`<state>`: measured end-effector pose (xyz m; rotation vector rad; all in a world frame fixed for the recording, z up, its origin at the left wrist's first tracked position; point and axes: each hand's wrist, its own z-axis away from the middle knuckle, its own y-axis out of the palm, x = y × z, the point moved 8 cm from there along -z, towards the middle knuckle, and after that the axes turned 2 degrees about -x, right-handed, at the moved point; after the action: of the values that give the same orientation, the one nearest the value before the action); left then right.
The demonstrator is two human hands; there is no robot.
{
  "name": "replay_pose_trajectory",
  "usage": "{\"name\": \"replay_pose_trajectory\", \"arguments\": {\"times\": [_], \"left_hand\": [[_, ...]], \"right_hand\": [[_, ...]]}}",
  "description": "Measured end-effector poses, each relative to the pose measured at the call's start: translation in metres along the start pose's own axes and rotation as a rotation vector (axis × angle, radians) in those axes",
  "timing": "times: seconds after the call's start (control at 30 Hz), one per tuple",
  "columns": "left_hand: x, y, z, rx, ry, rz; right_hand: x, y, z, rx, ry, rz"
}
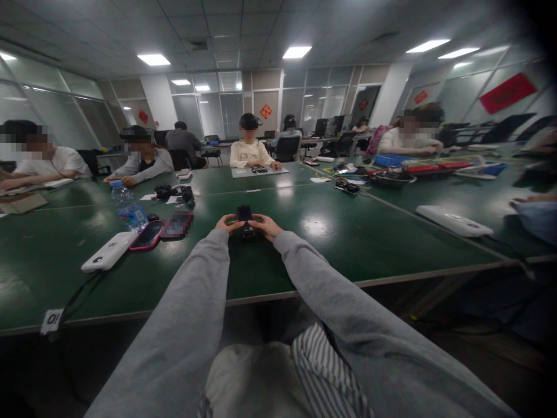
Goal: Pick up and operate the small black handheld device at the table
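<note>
Grey fabric sleeves (pixel 183 296) are spanning the near edge of a glossy green table (pixel 265 273). The left hand (pixel 227 224) and the right hand (pixel 265 226) are gripping 1 small black boxy device (pixel 244 213) from opposite sides, fingertips pressing in; whether it is touching the table, I cannot tell. Apparent step: 2-handed holding. Any next move is probably calling for steady fingers.

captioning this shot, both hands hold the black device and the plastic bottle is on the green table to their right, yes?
The side is wrong: the head view shows the plastic bottle on the table to the left of the left hand and right hand, which do hold the black device.
</note>
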<state>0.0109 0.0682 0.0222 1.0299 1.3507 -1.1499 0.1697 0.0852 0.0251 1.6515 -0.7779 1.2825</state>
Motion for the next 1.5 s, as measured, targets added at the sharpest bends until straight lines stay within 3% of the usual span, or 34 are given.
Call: {"name": "replay_pose_trajectory", "arguments": {"times": [0.37,1.1,1.5], "left_hand": [[0.013,0.002,-0.013,0.013,0.011,0.038],[0.011,0.002,-0.013,0.006,0.032,0.027],[0.006,0.012,-0.005,0.152,0.062,-0.080]], "right_hand": [[-0.004,-0.003,-0.004,-0.038,0.011,0.008],[-0.003,-0.004,-0.004,-0.029,-0.019,0.017],[0.001,-0.007,-0.003,-0.096,-0.052,0.002]]}}
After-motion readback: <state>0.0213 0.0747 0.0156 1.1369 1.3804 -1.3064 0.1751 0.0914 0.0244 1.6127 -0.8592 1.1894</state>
